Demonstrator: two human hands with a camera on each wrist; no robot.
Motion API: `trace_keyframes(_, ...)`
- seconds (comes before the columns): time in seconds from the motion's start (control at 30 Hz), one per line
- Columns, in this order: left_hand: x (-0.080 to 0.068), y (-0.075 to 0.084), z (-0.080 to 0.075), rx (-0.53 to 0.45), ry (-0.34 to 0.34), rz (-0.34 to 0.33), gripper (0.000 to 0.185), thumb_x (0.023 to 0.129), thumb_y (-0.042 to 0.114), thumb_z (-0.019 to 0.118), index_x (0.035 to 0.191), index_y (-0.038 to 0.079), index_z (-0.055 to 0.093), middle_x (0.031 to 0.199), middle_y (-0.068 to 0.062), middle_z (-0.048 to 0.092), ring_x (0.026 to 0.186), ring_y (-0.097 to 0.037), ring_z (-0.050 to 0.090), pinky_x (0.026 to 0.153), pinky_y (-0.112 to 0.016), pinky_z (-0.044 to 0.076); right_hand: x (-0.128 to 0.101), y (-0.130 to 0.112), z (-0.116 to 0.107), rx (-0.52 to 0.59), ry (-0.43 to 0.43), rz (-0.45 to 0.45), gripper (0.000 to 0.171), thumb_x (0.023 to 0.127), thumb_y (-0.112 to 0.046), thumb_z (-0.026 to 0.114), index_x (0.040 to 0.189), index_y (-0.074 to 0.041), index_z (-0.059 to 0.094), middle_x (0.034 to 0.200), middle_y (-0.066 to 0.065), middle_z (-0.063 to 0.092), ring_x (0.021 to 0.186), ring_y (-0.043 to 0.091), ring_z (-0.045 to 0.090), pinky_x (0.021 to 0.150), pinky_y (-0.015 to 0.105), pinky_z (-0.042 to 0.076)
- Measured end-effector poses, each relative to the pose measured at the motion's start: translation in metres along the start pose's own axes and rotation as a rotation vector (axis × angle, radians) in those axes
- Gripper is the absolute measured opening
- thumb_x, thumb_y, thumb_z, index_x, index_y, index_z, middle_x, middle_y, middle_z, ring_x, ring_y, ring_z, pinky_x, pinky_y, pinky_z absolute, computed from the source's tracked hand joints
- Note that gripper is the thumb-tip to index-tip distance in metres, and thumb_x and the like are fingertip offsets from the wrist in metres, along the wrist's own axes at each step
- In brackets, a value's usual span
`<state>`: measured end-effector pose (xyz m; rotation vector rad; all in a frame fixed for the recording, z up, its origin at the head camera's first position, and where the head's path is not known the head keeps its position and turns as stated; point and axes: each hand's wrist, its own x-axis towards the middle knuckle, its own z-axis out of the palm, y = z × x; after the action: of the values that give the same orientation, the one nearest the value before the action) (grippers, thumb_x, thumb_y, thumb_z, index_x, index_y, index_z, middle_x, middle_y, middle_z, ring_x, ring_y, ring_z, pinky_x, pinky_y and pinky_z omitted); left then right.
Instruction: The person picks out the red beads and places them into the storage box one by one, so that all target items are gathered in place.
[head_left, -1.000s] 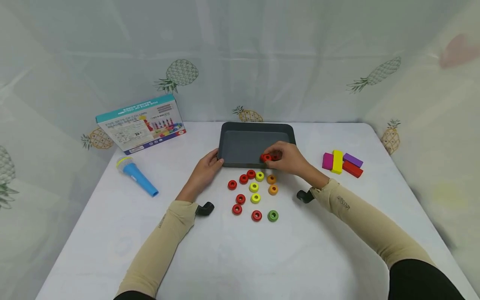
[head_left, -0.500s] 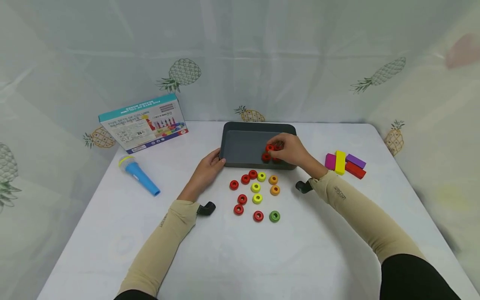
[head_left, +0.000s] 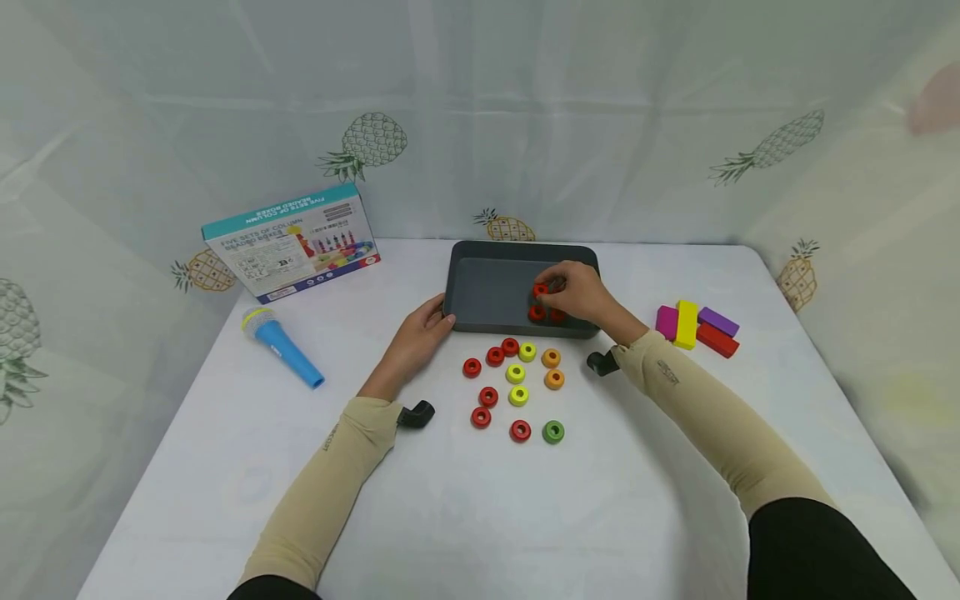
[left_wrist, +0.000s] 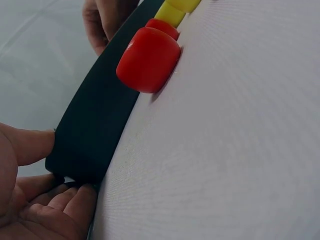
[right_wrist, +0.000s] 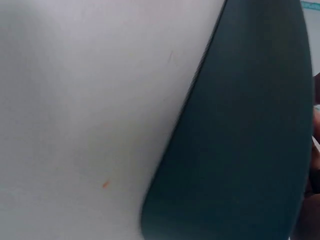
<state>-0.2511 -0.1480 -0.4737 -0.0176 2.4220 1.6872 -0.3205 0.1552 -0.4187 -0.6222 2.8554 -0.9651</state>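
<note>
A dark grey tray [head_left: 487,254] sits at the middle back of the white table [head_left: 480,500]. My right hand [head_left: 576,290] is over its right part and pinches a red ring [head_left: 540,290]. Two more red rings [head_left: 537,313] lie on the tray floor just below that hand. My left hand [head_left: 423,333] holds the tray's front left corner [left_wrist: 75,165], thumb on the rim and fingers under it. Several red, yellow, orange and green rings [head_left: 516,373] lie loose on the table in front of the tray; a red ring [left_wrist: 148,59] shows close up in the left wrist view. The right wrist view shows only the tray wall [right_wrist: 240,140].
A toy box [head_left: 292,242] leans at the back left, with a blue toy microphone [head_left: 281,346] in front of it. Magenta, yellow, purple and red blocks [head_left: 693,325] lie at the right. Pineapple-print cloth walls the table on three sides.
My right hand has carried red rings from the tray's front rim further into the tray; two now lie on its floor. The left hand has stayed on the corner.
</note>
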Motion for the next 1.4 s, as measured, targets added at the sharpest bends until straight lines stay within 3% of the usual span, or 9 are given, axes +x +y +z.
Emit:
trace_keyframes(0.37,0.0,0.002,0.003,-0.003,-0.003,-0.011,0.061,0.104,0.036,0.056,0.16,0.024,0.033,0.162,-0.006,0.04,0.148,-0.022,0.041,0.122,-0.041,0.035,0.005,0.009,0.008,-0.009,-0.033,0.053,0.031,0.09,-0.014,0.076,0.12,-0.004,0.073,0.116,0.017,0.068,0.096,0.029,0.065,0.078,0.041,0.056)
trace_keyframes(0.97,0.002,0.001,0.004,-0.022,0.003,-0.014,0.06,0.104,0.035,0.057,0.159,0.025,0.035,0.162,-0.005,0.04,0.148,-0.021,0.041,0.122,-0.04,0.035,0.007,0.011,0.012,-0.044,-0.046,0.061,0.032,0.091,-0.015,0.075,0.121,-0.003,0.072,0.119,0.018,0.067,0.1,0.029,0.062,0.081,0.043,0.055)
trace_keyframes(1.13,0.002,-0.001,0.004,-0.012,0.005,-0.032,0.06,0.104,0.036,0.056,0.159,0.026,0.034,0.163,-0.004,0.039,0.149,-0.02,0.04,0.122,-0.04,0.035,0.004,0.009,0.014,-0.043,-0.017,0.03,0.032,0.091,-0.017,0.075,0.12,-0.003,0.072,0.117,0.017,0.068,0.099,0.03,0.064,0.082,0.044,0.055)
trace_keyframes(1.4,0.0,0.001,0.001,0.003,0.011,-0.037,0.062,0.103,0.039,0.057,0.159,0.028,0.033,0.162,-0.004,0.039,0.149,-0.021,0.04,0.123,-0.042,0.034,-0.013,-0.003,0.013,-0.013,0.099,-0.054,0.027,0.091,-0.014,0.073,0.115,-0.002,0.073,0.114,0.017,0.069,0.099,0.031,0.064,0.083,0.046,0.055)
